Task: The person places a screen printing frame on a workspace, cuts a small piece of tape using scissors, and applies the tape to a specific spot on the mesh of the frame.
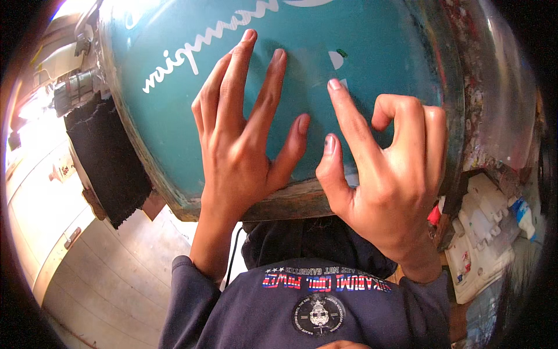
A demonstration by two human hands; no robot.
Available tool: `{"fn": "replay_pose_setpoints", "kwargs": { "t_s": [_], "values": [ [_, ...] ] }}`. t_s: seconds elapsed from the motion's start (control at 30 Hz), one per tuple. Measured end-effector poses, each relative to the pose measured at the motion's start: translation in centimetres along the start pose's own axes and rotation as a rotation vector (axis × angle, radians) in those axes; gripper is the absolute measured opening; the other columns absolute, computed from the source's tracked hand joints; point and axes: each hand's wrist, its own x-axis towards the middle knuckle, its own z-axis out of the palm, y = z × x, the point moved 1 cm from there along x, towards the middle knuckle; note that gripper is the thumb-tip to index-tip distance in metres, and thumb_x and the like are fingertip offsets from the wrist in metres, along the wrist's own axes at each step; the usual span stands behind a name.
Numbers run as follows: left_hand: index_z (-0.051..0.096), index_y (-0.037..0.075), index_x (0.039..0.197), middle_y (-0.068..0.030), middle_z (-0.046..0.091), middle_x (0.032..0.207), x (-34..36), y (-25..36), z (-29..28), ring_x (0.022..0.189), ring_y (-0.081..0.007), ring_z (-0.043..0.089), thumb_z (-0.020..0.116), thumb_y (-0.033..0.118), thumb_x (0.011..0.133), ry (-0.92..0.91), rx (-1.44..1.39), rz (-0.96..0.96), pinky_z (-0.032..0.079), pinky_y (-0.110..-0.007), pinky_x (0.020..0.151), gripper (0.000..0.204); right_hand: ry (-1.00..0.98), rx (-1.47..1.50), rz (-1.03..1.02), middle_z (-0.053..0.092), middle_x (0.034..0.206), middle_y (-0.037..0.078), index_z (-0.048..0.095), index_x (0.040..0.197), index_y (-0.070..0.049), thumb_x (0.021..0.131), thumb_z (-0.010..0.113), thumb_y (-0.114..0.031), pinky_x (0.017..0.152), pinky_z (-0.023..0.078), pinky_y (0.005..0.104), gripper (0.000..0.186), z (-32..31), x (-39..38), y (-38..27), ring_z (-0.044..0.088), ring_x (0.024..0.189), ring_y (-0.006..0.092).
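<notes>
A framed teal screen [174,131] with script lettering in white [232,23], seen reversed, fills the upper middle of the view. It looks like a printing screen with a worn wooden edge. My left hand [235,128] is over its left half, fingers spread and empty, the longest fingertip close to the lettering. Over the right half, my right hand [392,157] points its index finger at a small white patch [343,83]. The thumb is apart and the other fingers are bent, with nothing visible between them. Just beyond that fingertip are a white half-round mark [335,60] and a dark green speck [342,53].
A black cloth [107,157] with a frayed edge hangs left of the screen. A pale tiled floor [122,267] shows at lower left. At right lie a whitish moulded tray [476,250] and a blue-and-white bottle or packet [523,218]. The screen's near edge [290,202] is close to my body.
</notes>
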Motion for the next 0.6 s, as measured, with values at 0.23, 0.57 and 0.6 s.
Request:
{"fn": "replay_pose_setpoints", "kwargs": {
  "t_s": [0.23,0.57,0.6],
  "values": [
    [0.061,0.004,0.131,-0.0191,0.049,0.145,-0.1,-0.1,0.0,0.128,-0.0345,0.049,0.064,0.027,0.083,0.023,-0.002,0.009,0.034,-0.043,0.108,0.054,0.043,0.008,-0.063,0.059,0.114,0.006,0.067,0.121,-0.011,0.078,0.063,-0.019,0.083,0.041,0.0365,0.044,0.9,0.4,-0.3,0.052,0.094,0.0255],
    [0.067,0.012,0.124,-0.0026,0.057,0.139,0.0,0.3,-0.3,0.129,-0.0259,0.050,0.069,0.021,0.082,-0.041,0.015,0.052,0.036,-0.041,0.105,0.044,0.030,0.011,-0.028,0.063,0.130,0.003,0.062,0.106,-0.010,0.077,0.060,-0.021,0.091,0.032,0.0392,0.032,1.1,-0.6,-1.5,0.053,0.100,0.0239],
    [0.066,0.013,0.125,-0.0020,0.057,0.138,0.1,0.3,-0.4,0.131,-0.0263,0.049,0.069,0.022,0.082,-0.047,0.031,0.041,0.035,-0.042,0.106,0.044,0.022,0.003,-0.012,0.062,0.130,0.003,0.061,0.106,-0.009,0.077,0.060,-0.022,0.091,0.032,0.0397,0.032,1.0,-0.6,-1.5,0.053,0.101,0.0242]
  ]
}}
